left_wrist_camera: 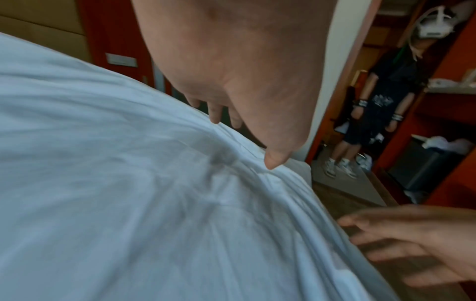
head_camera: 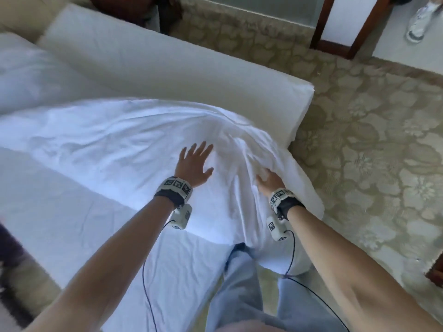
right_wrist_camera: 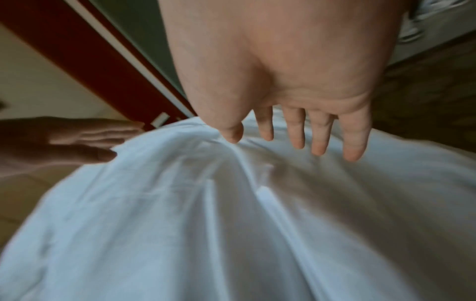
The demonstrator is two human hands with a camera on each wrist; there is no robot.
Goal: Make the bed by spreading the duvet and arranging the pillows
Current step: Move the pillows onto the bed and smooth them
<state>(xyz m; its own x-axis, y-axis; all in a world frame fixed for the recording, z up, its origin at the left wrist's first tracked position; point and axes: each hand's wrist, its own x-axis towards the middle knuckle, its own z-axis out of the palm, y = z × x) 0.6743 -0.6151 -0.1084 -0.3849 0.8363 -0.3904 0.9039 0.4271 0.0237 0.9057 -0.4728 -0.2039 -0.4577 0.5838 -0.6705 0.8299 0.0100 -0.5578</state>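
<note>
Here, reached out with the left hand (head_camera: pixel 194 164), palm down and released, fingers straight and fanned, the thumb tip touching the white duvet (head_camera: pixel 119 130) in the left wrist view. Kept the right hand (head_camera: pixel 269 179) likewise slack and grasping nothing: fingers (right_wrist_camera: pixel 319 132) extended straight over the cloth, thumb against a raised fold, and in the head view partly tucked behind that fold. Wore dark wristbands (head_camera: pixel 171 195) with black-and-white marker blocks, cables trailing back along both bare forearms. Bunched between and beyond the two hands, in radiating creases, at the near right corner of the bed (head_camera: pixel 167 75), with one edge of the duvet spilling off the side toward the patterned beige carpet (head_camera: pixel 359 140) and the rest stretched leftward across the mattress. Left bare along the far side, in a long white strip. Blurred at far left, a soft white mound (head_camera: pixel 16 75), too indistinct to call a pillow for certain. Caught in the background of the left wrist view, a second person (left_wrist_camera: pixel 381 110) in dark clothes and pale trainers, beside reddish wooden shelving (left_wrist_camera: pixel 453 101).
</note>
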